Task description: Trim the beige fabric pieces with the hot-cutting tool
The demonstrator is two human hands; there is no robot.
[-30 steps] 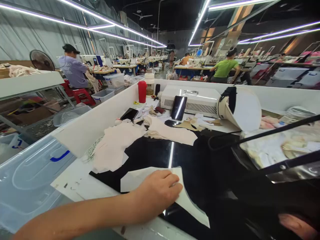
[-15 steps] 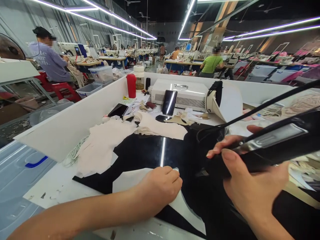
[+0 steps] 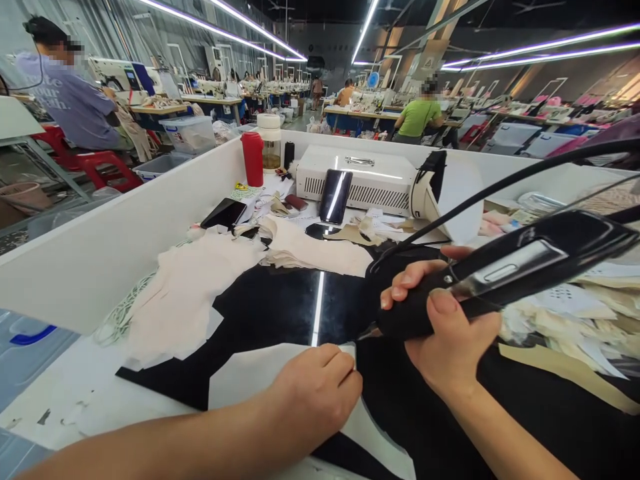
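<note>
My right hand is wrapped around a black corded electric cutter, whose small metal tip points left, just above the black material. The cutter's body slants up to the right. My left hand is closed in a pinch at the upper right corner of a flat white pattern piece, with its fingertips turned under and hidden. The pattern piece lies on the black material, and the cutter's tip is a short way right of that corner.
Pale pink cut pieces lie on the left, with another stack behind. A phone leans on a white vented machine. A red cup stands at the back. Scraps fill the right. Low walls border the table.
My right hand has brought the cutter left and closer to the left hand, its tip now near the white piece's corner. The left hand keeps its hold. The view has shifted slightly.
</note>
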